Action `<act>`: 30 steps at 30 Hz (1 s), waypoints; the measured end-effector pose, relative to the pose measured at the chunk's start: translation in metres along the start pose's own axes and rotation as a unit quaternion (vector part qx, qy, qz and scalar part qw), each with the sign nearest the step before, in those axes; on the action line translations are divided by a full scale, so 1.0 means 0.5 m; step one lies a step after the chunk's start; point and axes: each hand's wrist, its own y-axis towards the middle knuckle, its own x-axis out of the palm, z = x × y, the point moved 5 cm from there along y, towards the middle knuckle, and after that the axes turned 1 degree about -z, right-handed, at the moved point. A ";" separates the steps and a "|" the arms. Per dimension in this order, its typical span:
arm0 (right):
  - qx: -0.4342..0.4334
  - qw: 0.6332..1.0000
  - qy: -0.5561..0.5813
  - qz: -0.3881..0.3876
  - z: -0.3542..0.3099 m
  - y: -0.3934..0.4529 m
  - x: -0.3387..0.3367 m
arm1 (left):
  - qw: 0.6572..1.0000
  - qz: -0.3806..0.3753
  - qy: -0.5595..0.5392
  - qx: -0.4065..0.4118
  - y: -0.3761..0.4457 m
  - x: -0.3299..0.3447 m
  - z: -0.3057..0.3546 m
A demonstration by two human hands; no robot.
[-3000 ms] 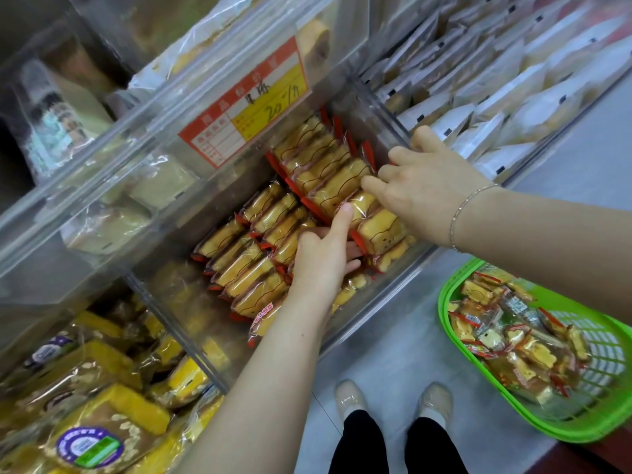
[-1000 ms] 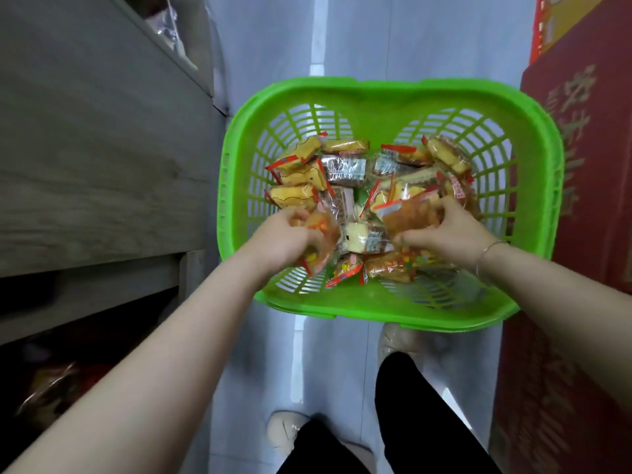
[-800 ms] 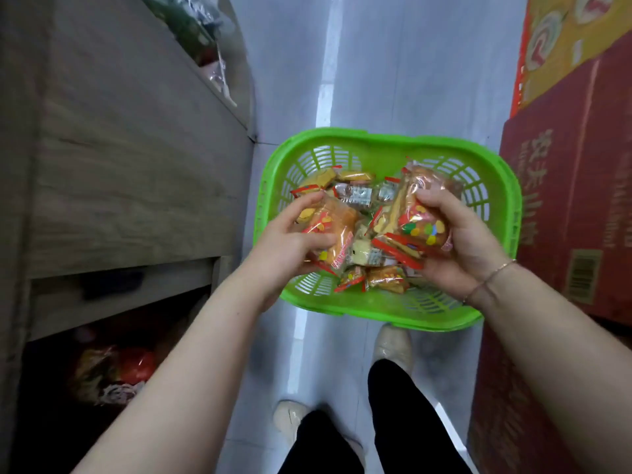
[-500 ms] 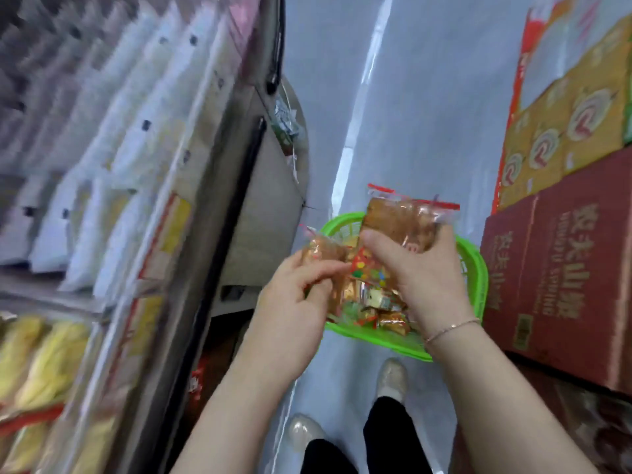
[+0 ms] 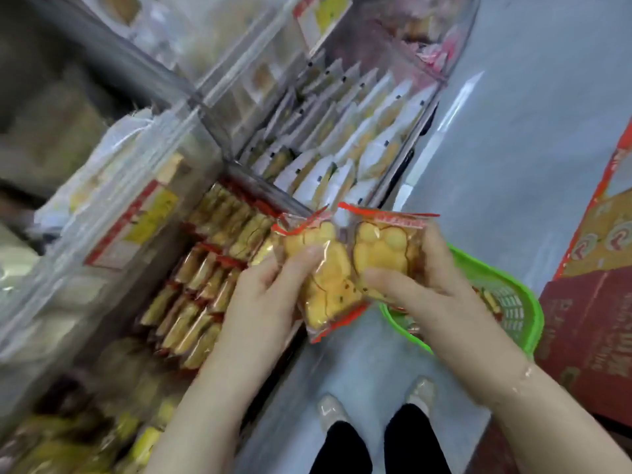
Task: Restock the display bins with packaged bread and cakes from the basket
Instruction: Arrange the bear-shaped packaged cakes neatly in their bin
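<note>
— Holding a packet apiece: the left hand [image 5: 260, 302] has its grip wrapped round one red-edged cake packet [image 5: 325, 285], thumb pressed across the front, and the right hand [image 5: 427, 278] pinches a second cake packet [image 5: 383, 248] just beside it, the two wrappers touching at the middle.

— Which way do they lie?

— The left one runs long, tilted from upper left down to lower right. The right one sits squarer, its sealed red strip on top.

— And the target?

— Down and to the left of both grips: the bin of matching packets [image 5: 212, 268], rows of the same yellow cakes standing on edge with red seams. The left hand is plainly the nearer; its knuckles are right over the bin's near corner.

— So left goes first?

— That's my read. It would need to turn its packet on edge to match the rows. The right hand has further to cross.

— And the basket?

— The green basket [image 5: 513, 302] sits on the floor behind the right hand, still holding stock. Everything's a bit motion-blurred, mind.
</note>
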 end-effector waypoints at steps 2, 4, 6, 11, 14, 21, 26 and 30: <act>0.039 0.996 0.080 0.021 0.016 0.013 0.008 | 0.994 0.069 -0.028 -0.084 -0.005 -0.078 -0.040; 0.054 0.991 0.108 0.050 0.022 0.034 0.011 | 0.987 0.098 -0.037 -0.123 -0.015 -0.141 -0.081; 0.060 0.990 0.123 0.045 0.019 0.063 0.016 | 0.975 0.135 -0.003 -0.174 -0.015 -0.183 -0.119; 0.077 0.995 -0.062 -0.007 0.019 0.133 0.032 | 0.960 0.094 0.149 -0.217 -0.033 -0.253 -0.228; 0.027 0.971 -0.236 -0.039 0.009 0.156 0.060 | 0.942 0.036 0.276 -0.185 -0.016 -0.256 -0.250; 0.002 0.929 -0.353 -0.111 0.046 0.193 0.107 | 0.816 0.081 0.564 -0.094 0.018 -0.224 -0.223; 0.009 0.922 -0.360 -0.139 0.062 0.210 0.124 | 0.907 0.105 0.398 0.084 0.021 -0.147 -0.164; 0.029 0.891 -0.409 -0.196 0.065 0.204 0.139 | 0.949 0.096 0.295 0.055 0.039 -0.113 -0.165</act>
